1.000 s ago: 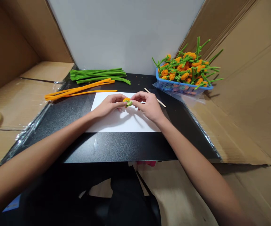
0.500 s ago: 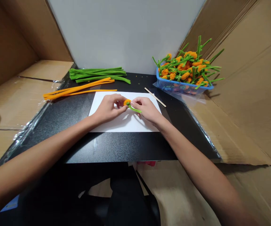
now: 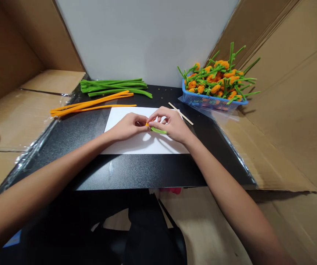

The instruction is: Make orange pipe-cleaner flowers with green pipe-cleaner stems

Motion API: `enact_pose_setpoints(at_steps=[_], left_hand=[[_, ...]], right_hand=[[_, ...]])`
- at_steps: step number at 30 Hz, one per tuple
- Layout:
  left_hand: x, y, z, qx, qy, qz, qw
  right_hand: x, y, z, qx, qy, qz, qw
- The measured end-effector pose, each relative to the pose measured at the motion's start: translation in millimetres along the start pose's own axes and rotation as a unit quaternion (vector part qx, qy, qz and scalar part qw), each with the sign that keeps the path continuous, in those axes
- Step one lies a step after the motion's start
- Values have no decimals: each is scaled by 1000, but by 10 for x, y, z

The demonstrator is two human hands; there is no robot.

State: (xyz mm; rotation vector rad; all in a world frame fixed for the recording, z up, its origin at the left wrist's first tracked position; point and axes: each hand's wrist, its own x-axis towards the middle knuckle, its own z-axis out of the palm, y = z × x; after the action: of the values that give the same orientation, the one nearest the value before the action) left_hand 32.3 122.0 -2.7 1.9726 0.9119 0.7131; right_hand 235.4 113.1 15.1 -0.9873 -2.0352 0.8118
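Hands [image 3: 128,127] around green pipe cleaner [image 3: 158,130]

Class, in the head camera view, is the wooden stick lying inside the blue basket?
No, the wooden stick lies on the black tabletop, outside and in front of the blue basket.

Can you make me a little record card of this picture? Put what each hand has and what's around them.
Left hand: pinching a small orange fluffy bit
Right hand: pinching a green pipe cleaner
Under the hands: white paper on a black table
Farther left: orange pipe cleaners, bundle of green pipe cleaners
Farther right: wooden stick, blue basket of pipe cleaner flowers
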Motion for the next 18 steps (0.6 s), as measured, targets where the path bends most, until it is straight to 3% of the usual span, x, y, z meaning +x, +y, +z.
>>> enact_pose_setpoints(at_steps=[8, 11, 18], left_hand=[[7, 44, -27, -42, -12, -27, 999], [14, 6, -16, -62, 5, -41, 997], [57, -62, 55, -171, 74, -51, 981]], right_hand=[[17, 58, -17, -9, -4, 9, 1000], [22, 48, 11, -26, -12, 18, 999], [32, 22, 161, 6, 40, 79, 996]])
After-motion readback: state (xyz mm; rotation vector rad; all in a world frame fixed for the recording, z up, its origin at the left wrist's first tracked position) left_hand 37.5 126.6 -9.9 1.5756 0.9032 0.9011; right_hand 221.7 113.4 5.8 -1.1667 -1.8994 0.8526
